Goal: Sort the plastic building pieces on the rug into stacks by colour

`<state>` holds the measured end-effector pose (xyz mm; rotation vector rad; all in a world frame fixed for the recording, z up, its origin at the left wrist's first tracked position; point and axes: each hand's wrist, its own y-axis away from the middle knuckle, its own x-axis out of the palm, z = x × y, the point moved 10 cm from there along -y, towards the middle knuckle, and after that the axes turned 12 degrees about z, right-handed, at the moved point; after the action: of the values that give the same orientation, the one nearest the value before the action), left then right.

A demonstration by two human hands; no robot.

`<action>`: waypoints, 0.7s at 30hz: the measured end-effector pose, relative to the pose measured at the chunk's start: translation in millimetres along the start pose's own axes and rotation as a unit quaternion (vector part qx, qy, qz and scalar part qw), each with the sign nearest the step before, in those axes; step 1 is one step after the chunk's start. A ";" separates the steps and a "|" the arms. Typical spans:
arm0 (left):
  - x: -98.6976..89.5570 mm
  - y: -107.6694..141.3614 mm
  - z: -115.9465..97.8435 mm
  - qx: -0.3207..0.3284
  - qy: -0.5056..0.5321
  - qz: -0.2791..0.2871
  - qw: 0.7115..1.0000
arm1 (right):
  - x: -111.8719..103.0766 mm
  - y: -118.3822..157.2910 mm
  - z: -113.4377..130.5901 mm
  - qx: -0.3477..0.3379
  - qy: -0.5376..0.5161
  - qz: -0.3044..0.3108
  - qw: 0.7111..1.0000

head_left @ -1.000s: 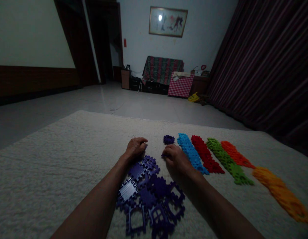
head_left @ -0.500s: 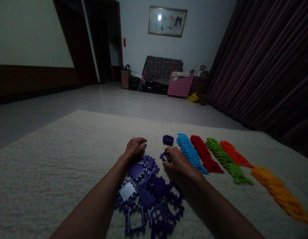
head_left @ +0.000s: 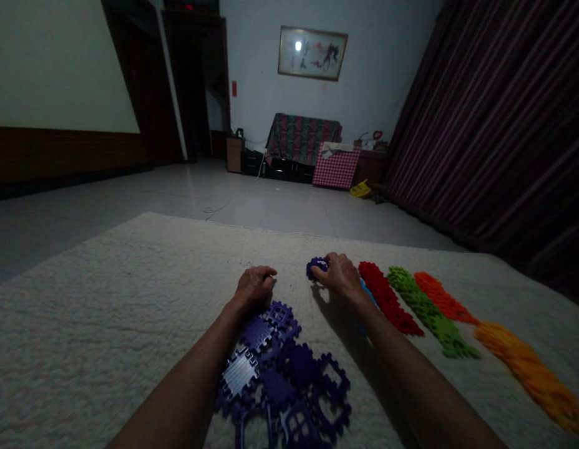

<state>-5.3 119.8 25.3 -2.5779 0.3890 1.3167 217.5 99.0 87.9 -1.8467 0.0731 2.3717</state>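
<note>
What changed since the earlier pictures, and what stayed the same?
The right hand moved forward, bringing its purple piece to the small purple stack. Most of the blue row is now hidden. The left hand, purple pile and red row stayed put.

Right hand (head_left: pixel 343 273) now farther forward, at purple stack (head_left: pixel 312 269)

Arms (head_left: pixel 186 368) outstretched, left hand (head_left: pixel 254 287) curled, right hand (head_left: pixel 340 274) pinching

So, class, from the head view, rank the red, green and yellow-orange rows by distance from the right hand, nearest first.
From the right hand:
1. Red row, to its right.
2. Green row, beyond the red row.
3. Yellow-orange row, far right, nearer the camera.
</note>
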 end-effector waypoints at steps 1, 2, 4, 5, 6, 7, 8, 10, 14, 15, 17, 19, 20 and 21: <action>0.0 -0.1 0.0 0.000 -0.001 0.000 1.000 | -0.2 -2.9 -0.6 0.011 0.001 0.003 1.000; 0.0 -0.1 0.0 -0.001 -0.002 0.000 1.000 | -0.2 -5.4 -0.7 0.019 0.004 0.006 1.000; -0.3 0.1 -0.4 -0.002 -0.002 0.000 1.000 | 0.5 -9.6 -0.6 0.031 0.013 0.011 0.999; -0.7 0.4 -0.8 -0.002 -0.001 -0.001 1.000 | 1.5 -11.6 -0.6 0.036 0.017 0.014 0.999; -1.2 0.8 -1.4 -0.001 0.000 -0.001 1.000 | 2.7 -13.6 -0.8 0.043 0.019 0.018 0.999; -1.6 1.2 -1.9 -0.002 0.001 -0.001 1.000 | 4.2 -15.4 -1.0 0.049 0.020 0.022 0.998; -2.0 1.7 -2.3 -0.004 0.003 0.000 1.000 | 5.8 -17.0 -0.9 0.054 0.020 0.027 0.998; -2.3 2.5 -2.9 -0.007 0.009 0.003 1.000 | 8.4 -18.7 -0.7 0.063 0.018 0.035 0.997; -2.3 3.2 -3.1 -0.015 0.015 0.009 1.000 | -0.4 -11.9 -3.1 0.066 0.007 0.004 0.998; -2.3 3.1 -2.9 -0.017 0.016 0.009 1.000 | -4.7 -8.4 -4.0 0.059 0.004 -0.014 0.998; -1.9 2.6 -2.1 -0.018 0.018 0.009 1.000 | -9.1 -1.7 -5.0 0.033 -0.008 -0.034 0.999; -0.9 1.8 -1.3 -0.017 0.018 0.010 1.000 | -5.3 3.2 -5.0 0.006 -0.020 -0.028 0.999; -0.4 1.4 -1.0 -0.016 0.016 0.010 1.000 | -1.1 5.0 -4.6 -0.001 -0.023 -0.018 1.000; -0.1 1.1 -0.9 -0.014 0.013 0.009 1.000 | 3.7 6.6 -4.0 -0.005 -0.024 -0.009 1.000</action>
<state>-5.0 118.5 25.8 -2.6227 0.4024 1.3056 219.6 92.3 83.0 -1.7868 0.0389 2.4063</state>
